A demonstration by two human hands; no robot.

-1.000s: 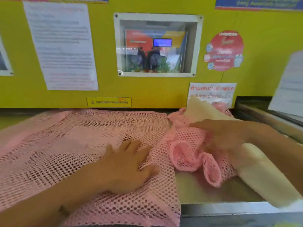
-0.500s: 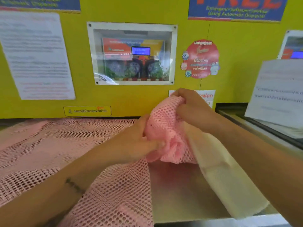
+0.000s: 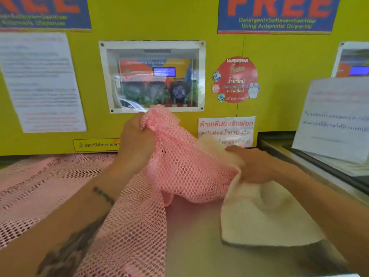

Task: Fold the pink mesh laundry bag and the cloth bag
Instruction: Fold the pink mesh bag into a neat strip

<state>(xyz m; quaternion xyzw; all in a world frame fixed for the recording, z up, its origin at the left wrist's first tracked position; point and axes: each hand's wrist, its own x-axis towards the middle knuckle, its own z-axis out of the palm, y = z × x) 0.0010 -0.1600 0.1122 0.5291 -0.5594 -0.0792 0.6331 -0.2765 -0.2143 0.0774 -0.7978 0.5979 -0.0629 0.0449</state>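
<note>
At your left hand point(image 3: 137, 140), fingers are bunched tight on a raised corner of the pink mesh laundry bag point(image 3: 185, 168); the rest trails across the counter point(image 3: 195, 246). Right hand point(image 3: 253, 166) clamps mesh plus cloth bag point(image 3: 265, 216) together. Separate them first, then pull the mesh edge taut before creasing.

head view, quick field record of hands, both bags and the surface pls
left hand: raised, shut on a bunched end of the pink mesh bag
right hand: lower, gripping the cloth bag where it meets the mesh
pink mesh bag: partly lifted, the rest spread on the counter
cloth bag: cream, draped on the metal counter
fold state: neither folded yet
</note>
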